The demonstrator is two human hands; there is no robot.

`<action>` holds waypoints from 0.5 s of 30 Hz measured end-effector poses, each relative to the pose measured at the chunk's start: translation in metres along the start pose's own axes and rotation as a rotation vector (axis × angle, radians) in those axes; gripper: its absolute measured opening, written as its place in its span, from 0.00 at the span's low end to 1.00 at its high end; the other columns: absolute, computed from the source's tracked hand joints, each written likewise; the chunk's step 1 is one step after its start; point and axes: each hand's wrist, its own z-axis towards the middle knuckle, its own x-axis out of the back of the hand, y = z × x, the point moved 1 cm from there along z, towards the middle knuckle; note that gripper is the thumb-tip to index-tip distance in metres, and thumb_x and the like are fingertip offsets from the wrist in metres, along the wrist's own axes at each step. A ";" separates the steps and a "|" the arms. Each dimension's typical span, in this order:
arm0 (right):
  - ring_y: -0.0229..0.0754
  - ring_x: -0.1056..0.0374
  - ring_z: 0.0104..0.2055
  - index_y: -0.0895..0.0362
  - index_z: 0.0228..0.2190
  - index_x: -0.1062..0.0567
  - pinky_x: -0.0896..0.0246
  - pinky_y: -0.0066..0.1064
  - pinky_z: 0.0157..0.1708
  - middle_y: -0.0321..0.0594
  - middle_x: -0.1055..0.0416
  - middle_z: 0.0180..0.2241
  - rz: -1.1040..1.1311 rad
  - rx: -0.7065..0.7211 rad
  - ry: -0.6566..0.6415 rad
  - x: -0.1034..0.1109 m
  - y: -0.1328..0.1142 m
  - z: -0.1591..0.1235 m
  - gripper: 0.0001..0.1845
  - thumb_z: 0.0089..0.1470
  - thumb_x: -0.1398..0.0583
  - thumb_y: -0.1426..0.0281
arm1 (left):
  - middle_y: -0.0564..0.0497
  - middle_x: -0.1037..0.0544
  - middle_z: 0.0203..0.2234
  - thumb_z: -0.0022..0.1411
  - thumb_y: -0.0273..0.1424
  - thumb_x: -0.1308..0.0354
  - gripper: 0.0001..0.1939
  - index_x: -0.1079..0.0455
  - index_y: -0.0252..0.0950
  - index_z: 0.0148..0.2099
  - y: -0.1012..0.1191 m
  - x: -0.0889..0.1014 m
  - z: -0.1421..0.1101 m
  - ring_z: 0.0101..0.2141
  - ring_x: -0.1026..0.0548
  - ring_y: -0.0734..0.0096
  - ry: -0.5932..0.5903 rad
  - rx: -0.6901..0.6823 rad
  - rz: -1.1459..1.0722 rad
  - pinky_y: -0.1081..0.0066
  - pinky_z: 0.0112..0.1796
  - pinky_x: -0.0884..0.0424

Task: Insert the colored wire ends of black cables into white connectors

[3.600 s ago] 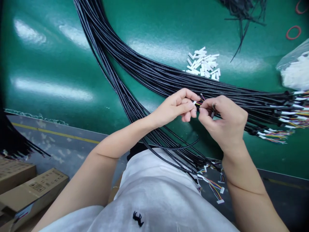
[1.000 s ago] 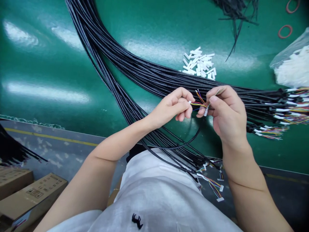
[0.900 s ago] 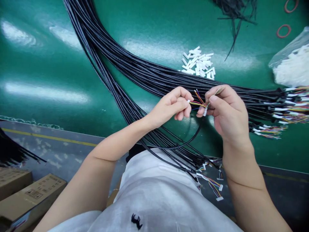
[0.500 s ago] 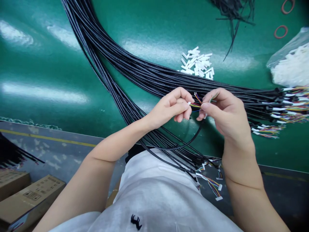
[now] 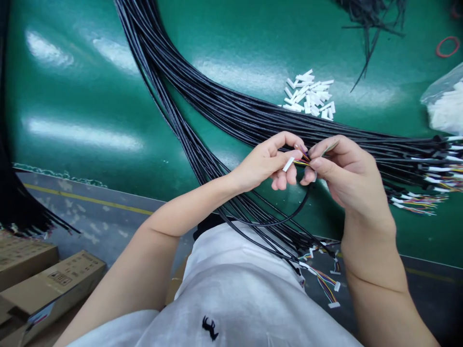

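Note:
My left hand (image 5: 273, 161) is closed, its thumb and forefinger pinched at the tips of thin coloured wires (image 5: 301, 163). Just below that thumb shows a white connector housing (image 5: 288, 164), with yellow and other wires running from it towards the right. Facing it, my right hand (image 5: 347, 168) pinches the same wires near the end of a black cable (image 5: 302, 205). A pale strand sticks up past the right forefinger. The cable curves down from the right hand to the bundle near my body. Exact finger contact on single wires is partly hidden.
Thick black cable bundles (image 5: 217, 101) cross the green table (image 5: 83, 106). Loose white housings (image 5: 311, 96) lie beyond my hands, a bag of white pieces (image 5: 446, 108) at right. Finished-looking connector ends (image 5: 334, 304) hang by the table edge. Cardboard boxes (image 5: 54, 289) stand lower left.
The left thumb and forefinger have shifted to the wire tips close to the right hand. More of the white housing now shows under the thumb. The whole view has swung left.

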 end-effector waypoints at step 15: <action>0.31 0.35 0.23 0.49 0.33 0.22 0.34 0.28 0.18 0.32 0.33 0.38 -0.173 0.210 0.136 -0.005 0.001 -0.002 0.09 0.56 0.35 0.77 | 0.59 0.19 0.23 0.65 0.55 0.36 0.27 0.44 0.40 0.41 -0.004 -0.008 -0.009 0.20 0.22 0.80 0.034 -0.088 0.060 0.79 0.23 0.31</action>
